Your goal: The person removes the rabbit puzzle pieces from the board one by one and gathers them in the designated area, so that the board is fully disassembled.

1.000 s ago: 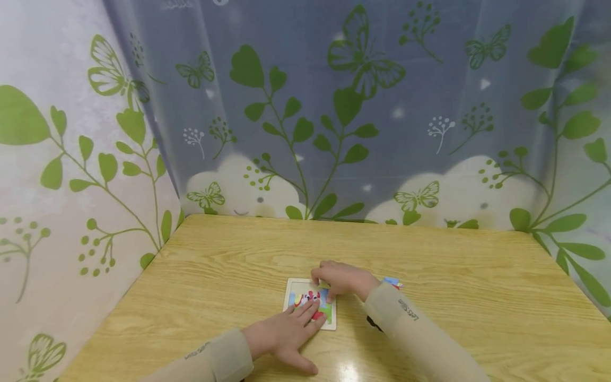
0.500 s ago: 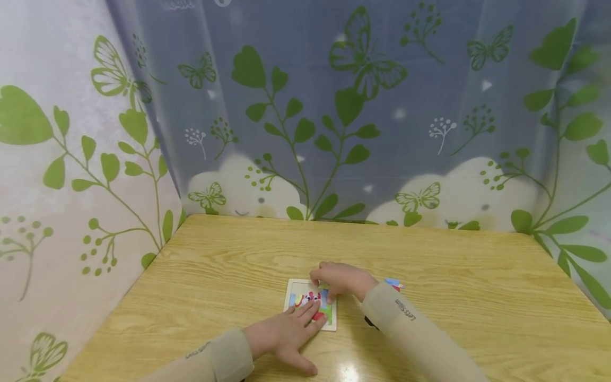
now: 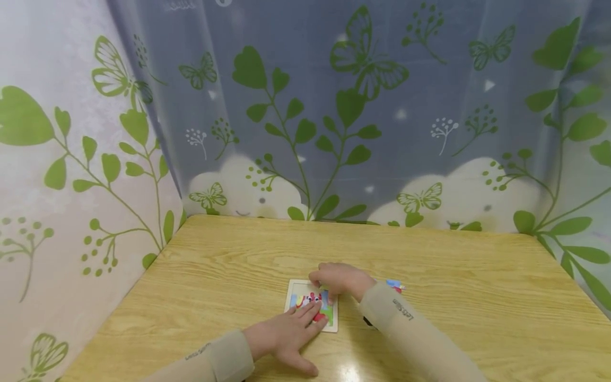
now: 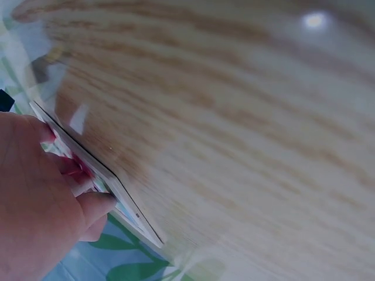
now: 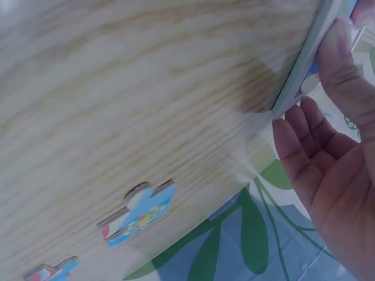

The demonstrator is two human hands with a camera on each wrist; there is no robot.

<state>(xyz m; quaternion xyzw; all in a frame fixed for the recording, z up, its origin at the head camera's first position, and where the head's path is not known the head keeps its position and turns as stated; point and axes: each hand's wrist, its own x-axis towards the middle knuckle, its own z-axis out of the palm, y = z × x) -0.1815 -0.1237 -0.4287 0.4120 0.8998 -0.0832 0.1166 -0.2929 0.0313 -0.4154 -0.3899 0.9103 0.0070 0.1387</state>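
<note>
A small square jigsaw board (image 3: 292, 289) with a pale frame lies on the table, partly filled with a red cartoon figure on blue and green. My left hand (image 3: 288, 331) rests spread over its lower part, fingertips on the picture. At the top right corner, my right hand (image 3: 341, 279) curls thumb and fingers around a jigsaw piece (image 5: 309, 84) with a pale rounded tab, mostly hidden by the hand. In the right wrist view the thumb (image 5: 340, 58) lies over the board's side edge, while the other fingers (image 5: 293, 140) bend at the corner.
Loose jigsaw pieces lie right of the board: one blue patterned piece (image 5: 140, 213) and another piece (image 5: 53, 270) nearer the view's edge. The wooden table (image 3: 229, 254) meets a leaf-printed curtain (image 3: 286, 106) at the back and another at the left.
Both hands keep almost the same places on the board. The right hand and forearm shift very slightly left; the board and loose pieces stay put.
</note>
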